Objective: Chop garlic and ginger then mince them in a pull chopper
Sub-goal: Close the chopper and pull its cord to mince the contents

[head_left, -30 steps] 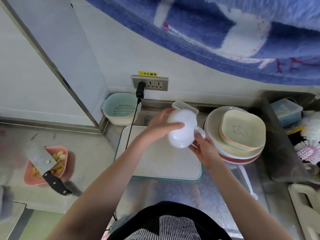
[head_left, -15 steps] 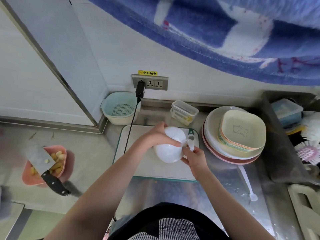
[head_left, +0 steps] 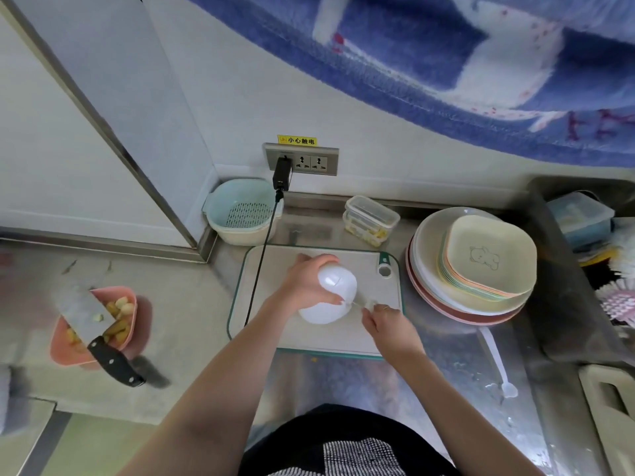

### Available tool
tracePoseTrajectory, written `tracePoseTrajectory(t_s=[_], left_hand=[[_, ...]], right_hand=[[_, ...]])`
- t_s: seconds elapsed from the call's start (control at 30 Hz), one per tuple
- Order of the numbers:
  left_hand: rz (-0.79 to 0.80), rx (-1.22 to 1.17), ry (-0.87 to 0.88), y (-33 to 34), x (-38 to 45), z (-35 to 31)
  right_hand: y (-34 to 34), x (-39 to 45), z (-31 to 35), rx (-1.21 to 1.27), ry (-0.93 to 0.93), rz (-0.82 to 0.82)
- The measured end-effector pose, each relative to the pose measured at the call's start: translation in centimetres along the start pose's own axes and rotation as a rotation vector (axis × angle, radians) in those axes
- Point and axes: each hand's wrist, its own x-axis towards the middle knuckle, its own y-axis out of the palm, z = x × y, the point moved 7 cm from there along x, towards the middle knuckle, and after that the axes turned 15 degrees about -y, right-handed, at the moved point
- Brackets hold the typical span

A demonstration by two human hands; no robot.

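Observation:
A white pull chopper (head_left: 328,297) stands on the green-rimmed cutting board (head_left: 343,338). My left hand (head_left: 305,286) grips its domed lid from above. Just right of the chopper, my right hand (head_left: 385,317) pinches the small pull handle (head_left: 371,304), and a short length of cord runs from it to the lid. Away to the left, a pink dish (head_left: 65,348) holds garlic cloves and ginger pieces (head_left: 120,310), with a cleaver (head_left: 92,324) lying across it. The chopper's contents are hidden.
A stack of plates and square dishes (head_left: 481,269) stands right of the board. Behind it are a clear lidded box (head_left: 371,218), a mint colander (head_left: 244,214) and a black cable (head_left: 261,255) crossing the board's left edge. A white spoon (head_left: 498,365) lies on the wet steel counter.
The chopper came down from mid-air onto the board and nearer to me. My right hand has drawn the handle a little away from the lid.

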Motion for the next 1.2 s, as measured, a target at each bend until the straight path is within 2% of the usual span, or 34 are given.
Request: tracePoseTrajectory(t_s=[0.1,0.43,0.5,0.6,0.7,0.8,0.9,1.0,1.07,1.13,1.2], left_hand=[[-0.012,0.019,0.016,0.6,-0.3,-0.3],[-0.031,0.021,-0.03,-0.3,0.1,0.5],[-0.032,0.019,-0.036,-0.6,0.3,0.8],[-0.02,0.04,-0.038,-0.7,0.3,0.8],[-0.01,0.063,-0.038,-0.8,0.4,0.5],[-0.011,0.156,0.003,-0.9,0.4,0.0],[0.006,0.299,0.069,-0.7,-0.5,-1.2],[-0.135,0.438,0.23,-1.4,-1.8,-3.7],[-0.216,0.57,0.331,-1.3,-2.8,-5.0],[-0.163,0.712,0.3,-0.6,-3.0,-4.9],[-0.141,0.738,0.255,-0.3,-2.8,-4.0]], right_hand=[[-0.3,-0.1,-0.5,-0.075,0.041,0.012],[-2.4,-6.1,-8.6,-0.046,0.415,-0.045],[-3.2,-7.5,-9.9,-0.117,0.485,-0.057],[-4.0,-9.0,-11.0,-0.261,0.525,-0.004],[-3.8,-9.2,-10.3,-0.217,0.555,0.009],[-3.0,-6.6,-6.6,-0.125,0.41,-0.041],[-1.8,-2.8,-1.2,-0.15,0.191,0.005],[-2.0,-0.9,2.1,-0.207,0.046,-0.035],[-1.8,-0.2,3.2,-0.217,-0.01,-0.02],[-0.6,0.2,3.6,-0.186,-0.019,0.079],[-0.1,0.5,3.7,-0.177,-0.007,0.11]])
